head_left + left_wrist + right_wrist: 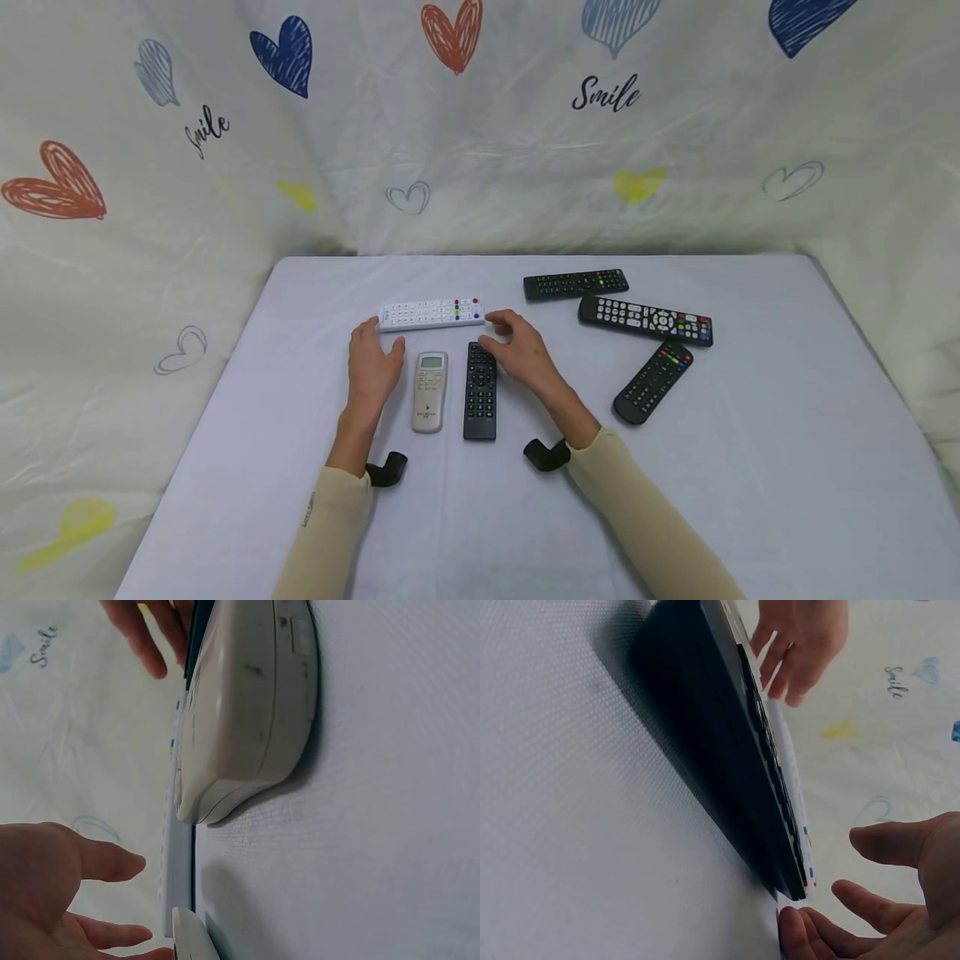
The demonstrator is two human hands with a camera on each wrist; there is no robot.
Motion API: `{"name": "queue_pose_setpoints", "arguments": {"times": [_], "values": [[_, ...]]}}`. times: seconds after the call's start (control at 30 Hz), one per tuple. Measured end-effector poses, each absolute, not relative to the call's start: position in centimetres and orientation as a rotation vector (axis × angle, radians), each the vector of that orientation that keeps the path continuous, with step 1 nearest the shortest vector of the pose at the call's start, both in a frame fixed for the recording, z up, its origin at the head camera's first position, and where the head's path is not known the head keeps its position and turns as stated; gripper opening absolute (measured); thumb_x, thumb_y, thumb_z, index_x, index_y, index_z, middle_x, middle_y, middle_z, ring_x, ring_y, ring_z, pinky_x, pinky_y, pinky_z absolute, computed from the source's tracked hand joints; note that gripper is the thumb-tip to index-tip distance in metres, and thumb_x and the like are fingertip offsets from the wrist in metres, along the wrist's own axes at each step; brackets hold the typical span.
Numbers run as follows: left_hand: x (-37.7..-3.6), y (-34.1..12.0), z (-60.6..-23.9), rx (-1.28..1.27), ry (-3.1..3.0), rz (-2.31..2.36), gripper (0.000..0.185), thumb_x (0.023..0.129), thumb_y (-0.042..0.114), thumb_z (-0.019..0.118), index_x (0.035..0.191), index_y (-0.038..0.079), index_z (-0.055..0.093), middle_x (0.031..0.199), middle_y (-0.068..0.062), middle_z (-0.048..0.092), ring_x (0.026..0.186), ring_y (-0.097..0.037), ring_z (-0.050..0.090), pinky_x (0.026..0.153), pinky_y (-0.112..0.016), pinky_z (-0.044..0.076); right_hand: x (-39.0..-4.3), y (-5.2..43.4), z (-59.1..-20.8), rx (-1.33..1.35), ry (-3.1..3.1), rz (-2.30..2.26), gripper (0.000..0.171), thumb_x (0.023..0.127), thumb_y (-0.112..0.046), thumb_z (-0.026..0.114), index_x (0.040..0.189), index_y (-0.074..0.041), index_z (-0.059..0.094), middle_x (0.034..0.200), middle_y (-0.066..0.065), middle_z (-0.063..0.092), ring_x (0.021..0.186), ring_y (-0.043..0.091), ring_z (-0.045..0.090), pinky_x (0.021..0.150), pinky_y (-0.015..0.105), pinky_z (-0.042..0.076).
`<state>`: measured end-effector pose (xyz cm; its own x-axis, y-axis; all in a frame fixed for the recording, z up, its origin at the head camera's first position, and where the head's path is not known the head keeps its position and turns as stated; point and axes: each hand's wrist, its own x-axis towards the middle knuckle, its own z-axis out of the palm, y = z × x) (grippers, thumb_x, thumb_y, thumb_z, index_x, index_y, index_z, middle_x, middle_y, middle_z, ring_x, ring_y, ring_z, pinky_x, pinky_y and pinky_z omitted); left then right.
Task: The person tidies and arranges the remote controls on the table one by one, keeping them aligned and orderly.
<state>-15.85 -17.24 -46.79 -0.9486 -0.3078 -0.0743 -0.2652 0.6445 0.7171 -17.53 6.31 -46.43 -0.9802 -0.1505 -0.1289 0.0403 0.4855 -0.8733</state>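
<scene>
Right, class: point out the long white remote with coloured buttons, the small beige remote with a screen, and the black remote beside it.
long white remote (431, 313), head view, middle of its keypad.
small beige remote (430, 392), head view, its button face.
black remote (480, 392), head view, mid keypad.

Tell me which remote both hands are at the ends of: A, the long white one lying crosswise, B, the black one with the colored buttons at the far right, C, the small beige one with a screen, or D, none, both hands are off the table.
A: the left hand sits at the left end of the white remote and the right hand at its right end, while the beige remote lies untouched between the wrists.
</scene>
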Motion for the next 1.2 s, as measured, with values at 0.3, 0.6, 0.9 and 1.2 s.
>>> {"name": "queue_pose_setpoints", "arguments": {"times": [0.3, 0.6, 0.9, 1.2], "values": [[-16.2, -17.4, -46.9, 0.473, -2.846, -1.224, 0.076, 0.103, 0.024, 0.059, 0.163, -0.003, 0.021, 0.17, -0.025, 0.026, 0.16, -0.041, 0.022, 0.131, -0.051, 0.024, -17.6, 6.2, -46.5, -0.099, 2.522, -1.498, 0.051, 0.101, -0.025, 0.068, 0.148, -0.011, 0.054, 0.151, 0.014, 0.058, 0.141, 0.032, 0.054, 0.115, 0.05, 0.048], [-16.3, -17.6, -47.2, 0.477, -2.826, -1.229, 0.078, 0.102, 0.023, 0.062, 0.163, -0.004, 0.022, 0.166, -0.028, 0.031, 0.158, -0.044, 0.027, 0.129, -0.053, 0.028, -17.8, 6.0, -46.7, -0.129, 2.506, -1.493, 0.054, 0.1, -0.025, 0.069, 0.15, -0.011, 0.054, 0.152, 0.014, 0.058, 0.141, 0.032, 0.055, 0.115, 0.05, 0.048], [-16.5, -17.6, -47.0, 0.475, -2.844, -1.208, 0.07, 0.102, 0.022, 0.062, 0.158, -0.006, 0.031, 0.155, -0.029, 0.042, 0.148, -0.043, 0.039, 0.125, -0.053, 0.036, -18.1, 6.5, -46.7, -0.133, 2.528, -1.488, 0.055, 0.1, -0.025, 0.069, 0.15, -0.009, 0.052, 0.149, 0.015, 0.059, 0.139, 0.031, 0.056, 0.115, 0.049, 0.049], [-17.1, -17.5, -47.0, 0.441, -2.877, -1.18, 0.074, 0.102, 0.022, 0.061, 0.16, -0.008, 0.026, 0.162, -0.03, 0.037, 0.154, -0.045, 0.033, 0.128, -0.053, 0.031, -18.5, 6.7, -46.8, -0.127, 2.549, -1.466, 0.057, 0.1, -0.025, 0.068, 0.152, -0.009, 0.05, 0.151, 0.016, 0.058, 0.141, 0.031, 0.054, 0.117, 0.049, 0.046]]}}
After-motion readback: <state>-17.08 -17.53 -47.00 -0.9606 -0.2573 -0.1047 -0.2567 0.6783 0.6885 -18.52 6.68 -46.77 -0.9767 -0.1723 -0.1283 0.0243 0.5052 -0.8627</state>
